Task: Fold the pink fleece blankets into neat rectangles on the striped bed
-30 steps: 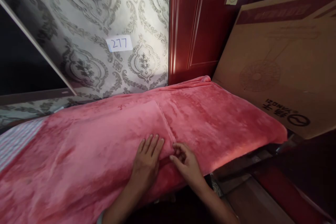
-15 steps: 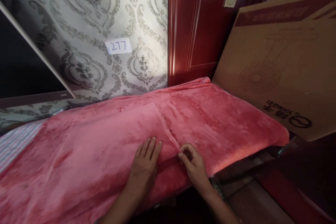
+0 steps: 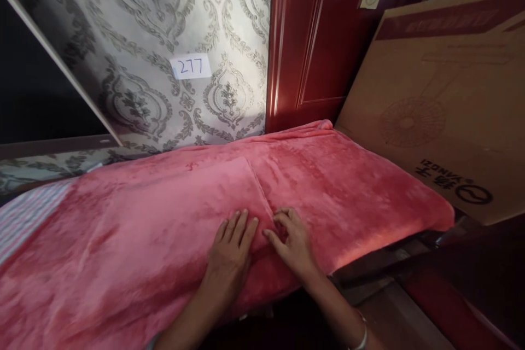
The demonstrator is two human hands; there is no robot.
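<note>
A folded piece of pink plush cloth (image 3: 176, 202) lies on a pink plush blanket (image 3: 353, 186) of much the same colour. My left hand (image 3: 232, 251) rests flat on the folded piece near its front right corner, fingers stretched out. Just right of it, my right hand (image 3: 293, 240) touches the right edge of the folded cloth. Its fingers are bent and the thumb stands apart from the forefinger, with no cloth visibly pinched between them. The cloth under both palms is hidden.
A cardboard box (image 3: 435, 98) with a fan printed on it stands at the right. Behind are patterned wallpaper with a paper label (image 3: 191, 66) and a dark red panel (image 3: 315, 38). A dark screen (image 3: 49, 82) is at the left, above striped fabric (image 3: 30, 219).
My right hand has loosened its pinch on the cloth's corner and shifted slightly left and up along the edge. My left hand still lies flat. The view has moved a little.
</note>
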